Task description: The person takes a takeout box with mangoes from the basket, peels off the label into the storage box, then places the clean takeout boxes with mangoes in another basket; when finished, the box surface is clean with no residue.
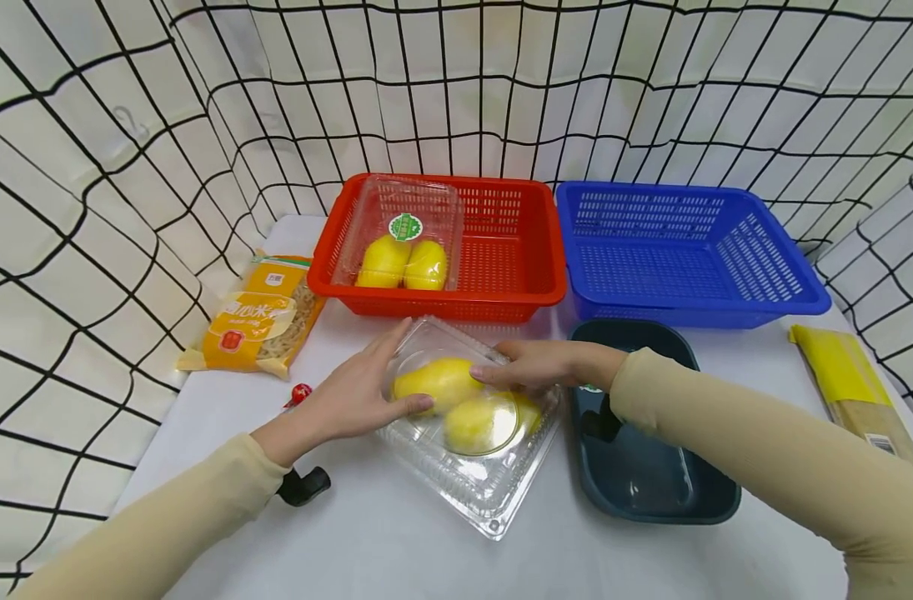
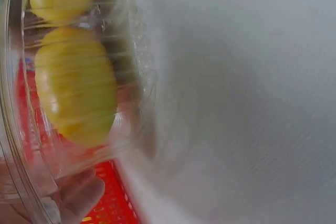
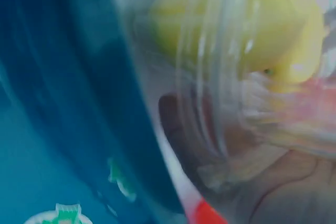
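Both hands grip a clear plastic clamshell box point(image 1: 456, 479) at the middle of the white table, tilted at an angle in the head view. Two yellow oval fruits point(image 1: 441, 383) show through its lid. The left hand point(image 1: 358, 396) holds the left side, thumb lying over the lid. On the far right side is the right hand point(image 1: 539, 362), its thumb over the lid too. Fingertips point(image 2: 86, 198) of the left hand show under the box's end in the left wrist view. In the right wrist view, fingers point(image 3: 231, 156) reach beneath the box, blurred.
Behind stand a red basket point(image 1: 437, 305) with a similar fruit box point(image 1: 426, 196) and a blue basket point(image 1: 689, 308). A dark teal basin point(image 1: 662, 512) with round green-white stickers point(image 3: 60, 216) is at right. Bags point(image 1: 249, 321) point(image 1: 850, 375) lie at both sides; a red-wrapped lollipop point(image 1: 300, 393) lies left.
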Motion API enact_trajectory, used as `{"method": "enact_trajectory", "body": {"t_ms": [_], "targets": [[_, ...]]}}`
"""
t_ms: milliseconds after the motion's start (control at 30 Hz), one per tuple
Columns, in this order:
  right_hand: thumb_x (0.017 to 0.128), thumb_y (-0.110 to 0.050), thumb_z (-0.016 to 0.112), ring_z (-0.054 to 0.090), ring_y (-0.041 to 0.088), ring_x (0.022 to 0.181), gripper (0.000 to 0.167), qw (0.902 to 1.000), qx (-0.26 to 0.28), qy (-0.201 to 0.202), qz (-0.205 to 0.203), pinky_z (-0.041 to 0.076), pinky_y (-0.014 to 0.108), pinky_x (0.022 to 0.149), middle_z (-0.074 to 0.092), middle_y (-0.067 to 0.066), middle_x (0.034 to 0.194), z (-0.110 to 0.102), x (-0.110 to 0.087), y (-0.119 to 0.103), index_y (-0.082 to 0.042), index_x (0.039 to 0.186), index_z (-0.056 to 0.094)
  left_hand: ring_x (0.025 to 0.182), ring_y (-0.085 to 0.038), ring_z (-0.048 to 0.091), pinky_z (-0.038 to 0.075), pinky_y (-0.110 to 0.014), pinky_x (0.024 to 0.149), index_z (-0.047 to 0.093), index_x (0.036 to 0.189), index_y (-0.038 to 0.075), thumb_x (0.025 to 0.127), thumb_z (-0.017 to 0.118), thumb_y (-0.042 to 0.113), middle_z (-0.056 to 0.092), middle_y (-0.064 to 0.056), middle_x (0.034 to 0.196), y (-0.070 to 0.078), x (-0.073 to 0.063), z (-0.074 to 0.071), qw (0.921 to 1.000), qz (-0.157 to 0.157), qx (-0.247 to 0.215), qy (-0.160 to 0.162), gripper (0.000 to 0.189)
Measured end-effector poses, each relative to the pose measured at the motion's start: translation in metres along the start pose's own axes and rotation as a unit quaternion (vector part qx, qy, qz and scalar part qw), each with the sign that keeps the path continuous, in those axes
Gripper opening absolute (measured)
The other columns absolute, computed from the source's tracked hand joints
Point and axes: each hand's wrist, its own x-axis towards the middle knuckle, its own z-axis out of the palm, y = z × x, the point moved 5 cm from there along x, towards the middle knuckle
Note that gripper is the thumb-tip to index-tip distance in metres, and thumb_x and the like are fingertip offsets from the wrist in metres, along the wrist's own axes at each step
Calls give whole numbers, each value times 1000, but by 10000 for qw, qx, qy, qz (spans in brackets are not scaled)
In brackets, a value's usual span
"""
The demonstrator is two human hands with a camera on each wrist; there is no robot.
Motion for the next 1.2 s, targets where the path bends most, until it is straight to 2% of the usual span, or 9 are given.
{"method": "enact_trajectory", "body": {"t_ms": [133,200,300,433,567,667,867,1033,1200], "targets": [[103,-48,53,54,27,118,64,9955,889,-319,9,52,40,99,56,12,130,5,8,2,-4,149,41,148,-38,41,36,-59,119,16,165,9,87,73,58,25,-14,169,-3,4,0,9998,159,-19,-136,108],[104,-44,53,53,28,120,63,9903,1319,-440,-80,50,40,104,55,14,133,7,10,1,-3,150,40,152,-37,35,33,-59,121,17,165,10,88,73,56,25,-14,170,-4,6,-1,9996,215,-32,-195,106],[104,-39,53,48,33,138,69,9823,1812,-463,-138,39,49,120,47,15,154,9,9,0,-5,159,29,150,-37,38,33,-59,121,18,165,11,89,72,54,27,-12,169,-6,7,-2,9994,247,-44,-241,102],[103,-39,53,34,37,152,77,9741,2222,-414,-88,25,53,127,25,10,170,15,7,0,-9,164,17,144,-37,46,34,-61,120,22,164,15,91,71,52,32,-10,168,-9,8,-4,9993,263,-102,-264,96],[102,-40,52,20,35,158,81,9657,2560,-446,39,16,57,129,10,3,174,25,6,2,-17,166,9,147,-37,43,34,-62,120,25,164,16,92,70,51,36,-10,166,-10,8,-5,9988,386,-134,-258,91],[102,-41,51,12,37,159,81,9632,2654,-406,107,7,63,128,8,2,174,31,4,2,-22,167,7,144,-36,47,36,-61,119,27,163,17,94,68,49,38,-9,165,-11,7,-5,9982,541,-150,-211,87],[101,-43,51,11,40,158,82,9607,2770,-167,117,5,66,127,11,10,173,38,-1,4,-16,166,10,132,-33,59,44,-59,113,32,162,17,97,64,48,45,-8,161,-16,6,-6,9984,564,-37,-68,78],[100,-41,51,18,43,156,82,9527,3032,207,66,16,67,125,16,16,171,39,-10,8,-14,166,10,116,-27,64,55,-52,101,45,153,12,96,66,47,59,-10,143,-11,10,-19,9962,652,327,478,70],[101,-44,50,29,49,151,82,9412,3349,421,164,35,69,115,19,22,168,37,-27,13,-21,166,6,110,-29,60,55,-49,97,60,137,3,92,75,34,66,-14,124,-4,20,-50,9759,1202,626,1710,57]]}}
